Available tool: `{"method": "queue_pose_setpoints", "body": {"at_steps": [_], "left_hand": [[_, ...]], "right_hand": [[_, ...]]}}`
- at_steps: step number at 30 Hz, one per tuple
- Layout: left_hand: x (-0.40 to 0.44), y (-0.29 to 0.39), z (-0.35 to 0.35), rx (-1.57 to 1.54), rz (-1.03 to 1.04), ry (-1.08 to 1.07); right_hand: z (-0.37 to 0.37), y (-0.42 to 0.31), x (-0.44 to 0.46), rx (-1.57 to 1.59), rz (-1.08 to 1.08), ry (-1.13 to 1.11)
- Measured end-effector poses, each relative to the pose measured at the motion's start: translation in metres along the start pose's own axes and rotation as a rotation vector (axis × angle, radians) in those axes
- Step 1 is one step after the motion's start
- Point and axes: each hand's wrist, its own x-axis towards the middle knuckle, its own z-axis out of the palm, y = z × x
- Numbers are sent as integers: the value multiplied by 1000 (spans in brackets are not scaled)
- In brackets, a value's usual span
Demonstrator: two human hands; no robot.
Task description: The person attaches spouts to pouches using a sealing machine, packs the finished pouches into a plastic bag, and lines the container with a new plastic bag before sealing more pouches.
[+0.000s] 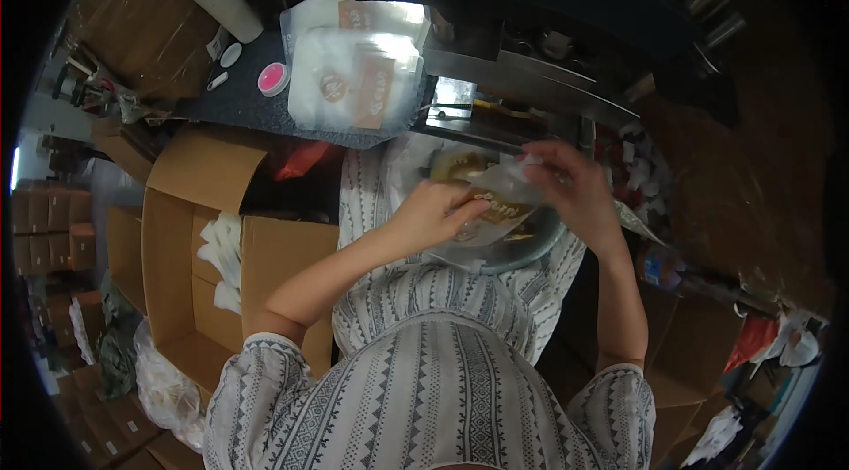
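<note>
A clear plastic pouch (502,209) with a brown printed label is held above my lap. My left hand (429,221) pinches its left side between thumb and fingers. Up at the pouch's right end, my right hand (575,191) has its fingers closed around a small whitish part, slightly blurred and partly covered by the fingers. Beneath both hands a round basin (522,253) rests on my lap, with more printed pouches inside. The machine's metal edge (548,68) lies just beyond my hands.
A stack of printed pouches (332,85) lies on the dark bench, beside a pink-topped round tub (273,78) and a white cup (223,1). To my left stands an open cardboard box (190,320) holding white pieces (223,262). Another carton (681,346) is at my right.
</note>
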Motion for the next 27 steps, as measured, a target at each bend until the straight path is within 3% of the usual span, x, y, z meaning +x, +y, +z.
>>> {"method": "queue_pose_setpoints", "body": {"at_steps": [3,5,6,8,11,14,16,17,19,21,22,24,26,27], "left_hand": [[10,8,3,143,11,-20],[12,3,7,-235,-45,22],[16,2,5,-233,-45,23],[28,2,-6,-484,-328,-95],[50,-4,-11,-607,-357,-63],[60,1,-10,-685,-461,8],[58,-4,-6,-784,-466,-19],[54,-9,-6,-785,-471,-20],[44,-21,-21,-325,-246,273],[29,-36,-66,339,159,631],[20,-48,-71,343,159,628],[1,-66,-67,1148,130,538],[-10,-62,-68,1071,213,556],[-17,-59,-74,933,40,534]], "right_hand": [[-3,5,-3,-22,37,64],[-3,7,-5,-39,58,95],[-3,9,-7,-112,14,191],[-5,8,-10,-184,-32,278],[-18,-1,-19,-217,3,245],[-33,3,-26,-456,-13,245],[-43,8,-23,-910,294,309],[-49,23,-22,-909,297,305],[-61,56,-16,-964,267,157],[-71,64,-14,-830,275,121],[-72,65,-14,-696,288,91],[-73,62,-18,-613,269,136],[-73,52,-20,-527,247,187],[-69,40,-21,-357,211,241]]}}
